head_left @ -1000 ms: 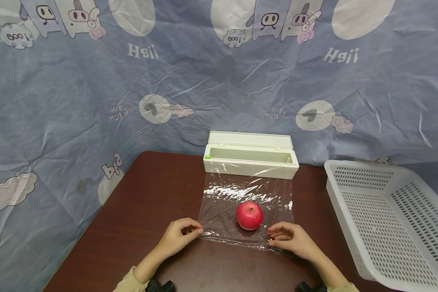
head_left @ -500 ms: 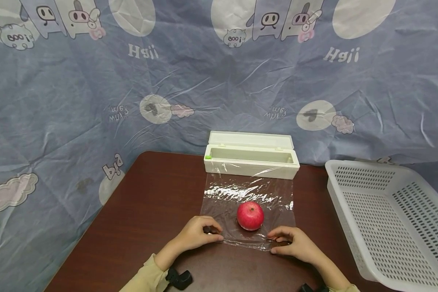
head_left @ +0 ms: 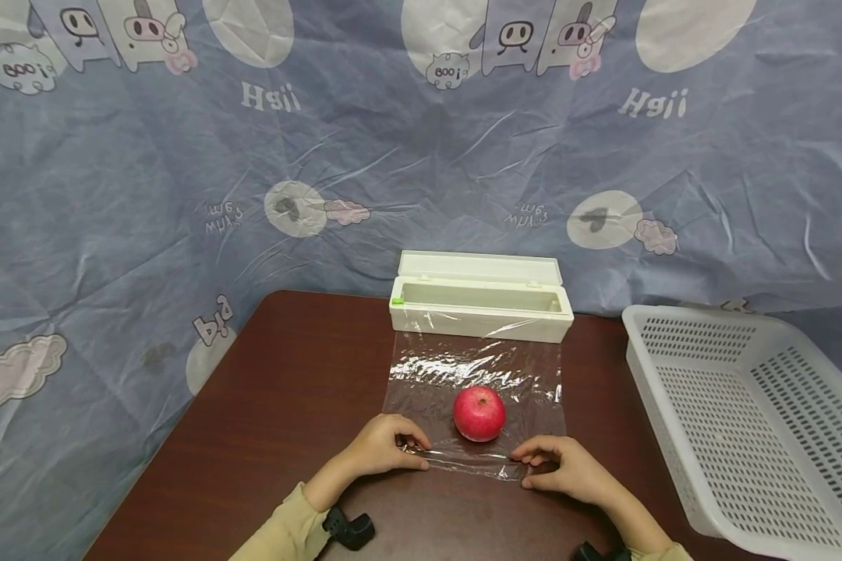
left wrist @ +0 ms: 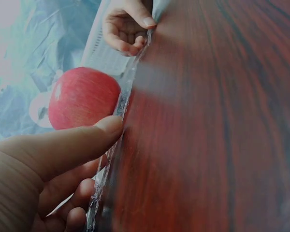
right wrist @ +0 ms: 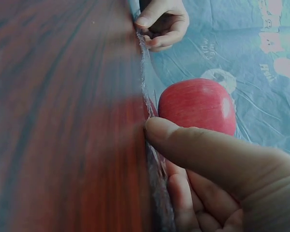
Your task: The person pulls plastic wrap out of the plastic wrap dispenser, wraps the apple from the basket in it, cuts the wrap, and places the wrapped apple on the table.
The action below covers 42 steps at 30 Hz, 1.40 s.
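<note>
A red apple sits on a sheet of clear cling film that stretches forward from a long white dispenser box. With thumb and curled fingers, my left hand pinches the film's near edge, left of the apple. The right hand pinches the same edge on the other side, in front and to the right of the fruit. In both wrist views the film edge runs as a narrow gathered strip between thumb and fingers, with the apple just beyond it.
The box stands at the back of the dark wooden table, its lid raised. A white perforated plastic basket is at the right. Patterned blue-grey cloth hangs behind and to the left.
My left hand has moved right along the film's near edge, from the corner to nearer the apple, and grips it there. The right hand has barely shifted; apple and box stay put.
</note>
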{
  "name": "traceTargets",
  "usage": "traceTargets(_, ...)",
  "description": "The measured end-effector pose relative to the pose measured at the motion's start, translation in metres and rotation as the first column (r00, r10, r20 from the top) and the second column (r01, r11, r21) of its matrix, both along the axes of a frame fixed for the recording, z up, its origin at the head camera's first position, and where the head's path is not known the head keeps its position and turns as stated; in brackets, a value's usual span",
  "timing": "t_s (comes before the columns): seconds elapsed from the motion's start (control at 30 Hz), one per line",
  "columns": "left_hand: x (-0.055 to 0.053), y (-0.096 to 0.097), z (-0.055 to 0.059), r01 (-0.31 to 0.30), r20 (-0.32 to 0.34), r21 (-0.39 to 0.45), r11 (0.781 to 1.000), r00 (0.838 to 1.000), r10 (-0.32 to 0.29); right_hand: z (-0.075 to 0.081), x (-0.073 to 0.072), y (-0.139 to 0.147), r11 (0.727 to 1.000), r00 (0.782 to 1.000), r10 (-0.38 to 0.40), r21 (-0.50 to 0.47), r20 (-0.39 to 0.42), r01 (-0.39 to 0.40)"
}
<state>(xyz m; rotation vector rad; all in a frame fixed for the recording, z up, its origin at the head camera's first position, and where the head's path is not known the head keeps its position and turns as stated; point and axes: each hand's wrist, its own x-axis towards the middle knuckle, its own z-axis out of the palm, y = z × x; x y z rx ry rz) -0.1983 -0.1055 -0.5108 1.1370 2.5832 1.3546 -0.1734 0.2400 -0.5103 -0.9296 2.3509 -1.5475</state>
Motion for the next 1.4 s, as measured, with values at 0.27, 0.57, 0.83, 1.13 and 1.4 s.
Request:
traceTargets(0.27,-0.0013,-0.0003,-0.0030,0.026,-0.082,-0.028,0.999,0.996,-0.028,-0.0008,0.0005,-0.0002,1.000,0.997,-0.012,0.020,-0.074,0.013)
traceTargets(0.57,-0.0004,0.0000,-0.0037,0.011,-0.085,-0.044,0.999,0.996,-0.014,-0.0035,-0.0014,-0.0008,1.000,0.996,-0.013,0.006,-0.085,0.014)
traceTargets(0.83,-0.0008,-0.0001,-0.0061,-0.005,-0.059,-0.026,1.000,0.998,0.004,-0.0025,0.0000,-0.0023,0.997,0.995,-0.063,0.049,-0.076,0.067)
traceTargets(1.13,-0.0006,0.0009,-0.0077,-0.022,0.017,0.090,0.996,1.000,0.020,0.0024,0.0001,-0.0037,0.993,0.991,-0.093,0.058,-0.094,0.098)
traceTargets(1.4,-0.0016,0.0012,-0.0078,-0.036,0.041,0.113,0.993,0.999,0.032,0.0045,0.0027,-0.0053,0.996,0.994,-0.078,0.025,-0.078,0.080)
